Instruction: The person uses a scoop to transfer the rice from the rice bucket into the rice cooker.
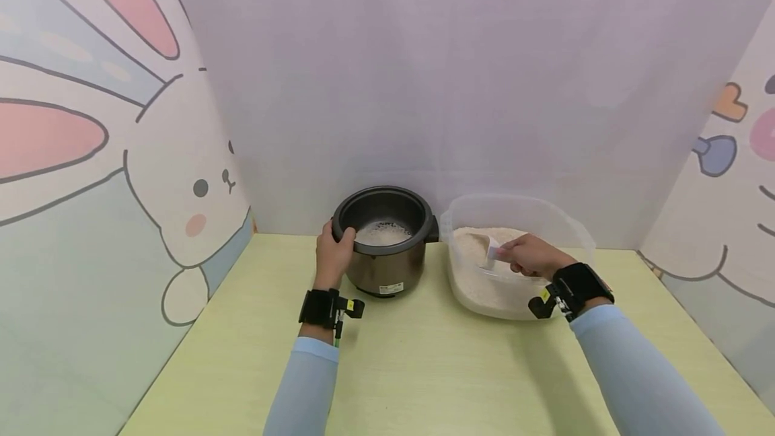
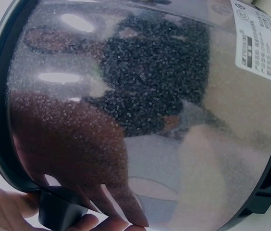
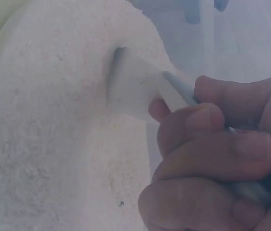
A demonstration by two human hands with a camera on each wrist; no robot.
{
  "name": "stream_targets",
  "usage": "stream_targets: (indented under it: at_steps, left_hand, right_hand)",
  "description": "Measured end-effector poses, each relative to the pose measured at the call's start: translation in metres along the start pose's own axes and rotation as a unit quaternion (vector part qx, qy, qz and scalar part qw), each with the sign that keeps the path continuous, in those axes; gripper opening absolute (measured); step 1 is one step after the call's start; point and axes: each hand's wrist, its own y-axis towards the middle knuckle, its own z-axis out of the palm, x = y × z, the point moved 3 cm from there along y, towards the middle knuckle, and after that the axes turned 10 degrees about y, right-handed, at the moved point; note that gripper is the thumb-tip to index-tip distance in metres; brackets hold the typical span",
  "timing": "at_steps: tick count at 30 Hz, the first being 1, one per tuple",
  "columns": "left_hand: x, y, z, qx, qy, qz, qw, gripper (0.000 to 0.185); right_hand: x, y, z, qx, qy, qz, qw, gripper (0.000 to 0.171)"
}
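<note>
Worktop (image 1: pixel 424 369): under both our hands.
Tub (image 1: pixel 563 221) of rice (image 3: pixel 54 144): around our right hand (image 1: pixel 529 256), which grips the scoop (image 3: pixel 135 86); an overfull lift risks spilling grains.
Cooker pot (image 1: pixel 387 247): our left hand (image 1: pixel 333 254) clasps its rim; a slack hold lets it slide.

Back wall (image 1: pixel 424 73): plain pale lilac panel, upper centre of the frame, no seams or markings visible
Left wall (image 1: pixel 91 153): cartoon white rabbit with pink inner ears, a pink cheek spot and dark outlines on a pale blue-green ground; fills the left third of the frame
Right wall (image 1: pixel 726 173): pale panel at the right edge with partial cartoon shapes in orange, blue and pink
Table (image 1: pixel 424 369): flat light yellow-green surface, lower half of the frame, meeting all three walls
Light: soft, even, with faint shadows on the table
</note>
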Motion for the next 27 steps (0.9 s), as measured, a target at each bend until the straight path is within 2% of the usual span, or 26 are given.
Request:
stream_targets:
  at_steps: [7,17,27]
  left_hand:
    - [0.001,0.001,-0.002,0.001,-0.005,-0.006,1.0,0.064]
    - [0.0,0.001,-0.003,0.002,-0.008,0.0,1.0,0.064]
    - [-0.002,-0.001,-0.001,0.002,-0.012,0.011,0.9999,0.061]
  right_hand:
    - [0.0,0.002,-0.003,-0.016,0.029,0.005,0.999,0.052]
    - [0.006,-0.005,-0.004,-0.027,0.071,-0.009,0.997,0.054]
    - [0.011,-0.013,-0.012,-0.057,0.119,-0.031,0.991,0.054]
